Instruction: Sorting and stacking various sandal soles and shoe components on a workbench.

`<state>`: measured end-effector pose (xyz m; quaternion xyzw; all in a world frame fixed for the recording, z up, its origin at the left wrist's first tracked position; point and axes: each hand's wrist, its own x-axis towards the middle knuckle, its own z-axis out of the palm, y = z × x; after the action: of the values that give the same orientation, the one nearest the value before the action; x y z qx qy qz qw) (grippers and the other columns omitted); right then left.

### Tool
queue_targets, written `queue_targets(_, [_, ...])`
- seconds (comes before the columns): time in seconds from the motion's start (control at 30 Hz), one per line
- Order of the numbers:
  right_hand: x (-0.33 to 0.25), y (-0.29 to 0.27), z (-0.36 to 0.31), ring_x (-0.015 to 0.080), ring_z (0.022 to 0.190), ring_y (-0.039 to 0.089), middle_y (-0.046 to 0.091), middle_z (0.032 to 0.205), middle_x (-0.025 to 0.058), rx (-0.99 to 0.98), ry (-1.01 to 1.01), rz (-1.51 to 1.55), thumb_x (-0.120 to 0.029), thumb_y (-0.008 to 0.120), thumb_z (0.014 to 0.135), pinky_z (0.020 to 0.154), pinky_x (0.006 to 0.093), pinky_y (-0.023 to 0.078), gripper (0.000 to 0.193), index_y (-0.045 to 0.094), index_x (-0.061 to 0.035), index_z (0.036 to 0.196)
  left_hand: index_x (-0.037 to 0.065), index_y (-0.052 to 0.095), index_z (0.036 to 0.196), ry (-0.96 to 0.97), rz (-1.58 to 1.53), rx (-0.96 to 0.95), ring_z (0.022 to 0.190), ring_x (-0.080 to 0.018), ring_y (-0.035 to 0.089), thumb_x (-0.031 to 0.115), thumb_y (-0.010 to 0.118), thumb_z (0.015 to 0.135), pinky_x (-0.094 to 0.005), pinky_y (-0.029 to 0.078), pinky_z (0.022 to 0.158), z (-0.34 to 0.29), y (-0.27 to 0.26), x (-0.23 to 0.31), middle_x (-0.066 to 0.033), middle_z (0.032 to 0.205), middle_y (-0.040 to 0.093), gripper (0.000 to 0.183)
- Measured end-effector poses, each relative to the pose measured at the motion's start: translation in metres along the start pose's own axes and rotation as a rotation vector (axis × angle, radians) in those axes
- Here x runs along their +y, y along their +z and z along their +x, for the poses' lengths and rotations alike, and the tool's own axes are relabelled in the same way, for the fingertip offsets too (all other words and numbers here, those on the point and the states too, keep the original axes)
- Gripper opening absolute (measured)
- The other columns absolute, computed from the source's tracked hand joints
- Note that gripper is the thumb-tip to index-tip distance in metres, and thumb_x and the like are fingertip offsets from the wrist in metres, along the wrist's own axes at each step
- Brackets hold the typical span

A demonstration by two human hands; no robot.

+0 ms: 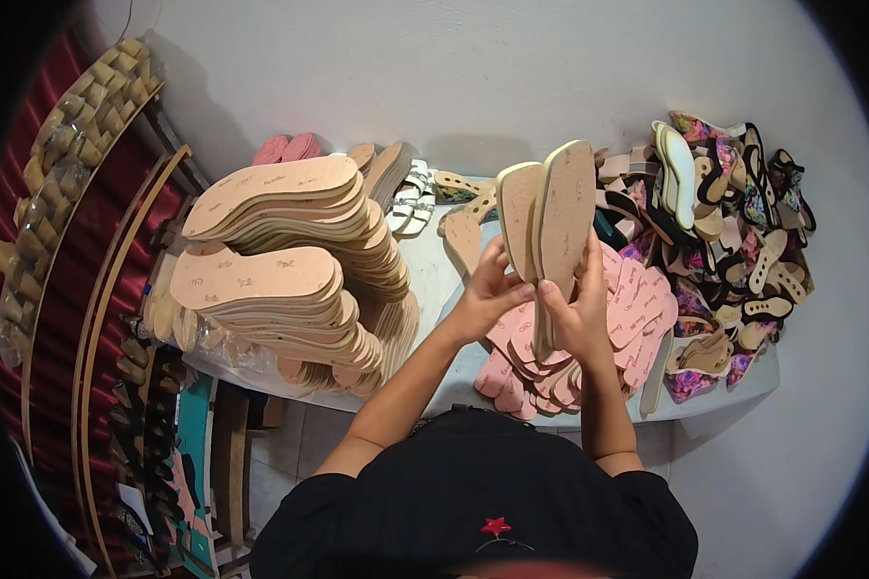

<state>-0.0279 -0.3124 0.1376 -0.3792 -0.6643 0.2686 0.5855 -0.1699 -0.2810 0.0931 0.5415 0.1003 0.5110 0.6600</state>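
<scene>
Upright over the table I hold a few tan shoe insoles, toe ends away from me. My left hand [492, 297] grips the left insole [518, 217] low on its edge, fingers behind and thumb in front. Round the right insole [567, 207] my right hand [579, 311] is closed, its thumb on the front face. The two thumbs almost meet near the narrow lower ends. Below and beyond my hands lies a spread pile of pink insoles [637, 323] with printed marks. A single tan insole [462, 239] rests just beyond my left hand.
Tall stacks of beige insoles [261, 273] fill the table's left side. White strappy sandals [412, 201] lie behind them. Floral fabric shoe parts [724, 207] are heaped at the right. A shelf of wooden-coloured heels [77, 125] stands far left, and a wall [454, 77] closes the back.
</scene>
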Motion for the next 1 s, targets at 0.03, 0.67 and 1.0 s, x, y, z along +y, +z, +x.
queue_targets(0.03, [0.006, 0.002, -0.003, 0.0307, 0.111, 0.047, 0.044, 0.121, 0.0248, 0.008, -0.043, -0.028, -0.021, 0.057, 0.076, 0.092, 0.0377, 0.038, 0.080, 0.010, 0.0054, 0.135, 0.007, 0.020, 0.136, 0.020, -0.019, -0.014, 0.119, -0.0232, 0.039, 0.012, 0.052, 0.088, -0.0391, 0.038, 0.095, -0.003, 0.001, -0.003, -0.0113, 0.134, 0.030, 0.058])
queue_targets(0.67, [-0.099, 0.037, 0.043, 0.0252, 0.087, 0.053, 0.048, 0.096, 0.0160, -0.375, -0.578, -0.332, -0.018, 0.053, 0.069, 0.079, 0.0345, 0.044, 0.072, 0.029, 0.0069, 0.132, -0.006, 0.037, 0.123, 0.323, 0.267, 0.378, 0.100, -0.0287, 0.053, 0.072, 0.045, 0.072, -0.0380, 0.043, 0.084, -0.122, 0.042, 0.134, -0.0165, 0.111, 0.051, 0.093])
queue_targets(1.0, [-0.151, 0.173, 0.076, 0.0306, 0.094, 0.050, 0.050, 0.096, 0.0149, -0.923, -0.636, -0.590, -0.014, 0.053, 0.081, 0.082, 0.0386, 0.040, 0.040, 0.044, -0.0044, 0.119, -0.005, 0.034, 0.126, 0.819, 0.613, 0.954, 0.098, -0.0256, 0.053, 0.067, 0.056, 0.068, -0.0319, 0.047, 0.074, -0.221, -0.027, 0.223, -0.0194, 0.114, 0.048, 0.095])
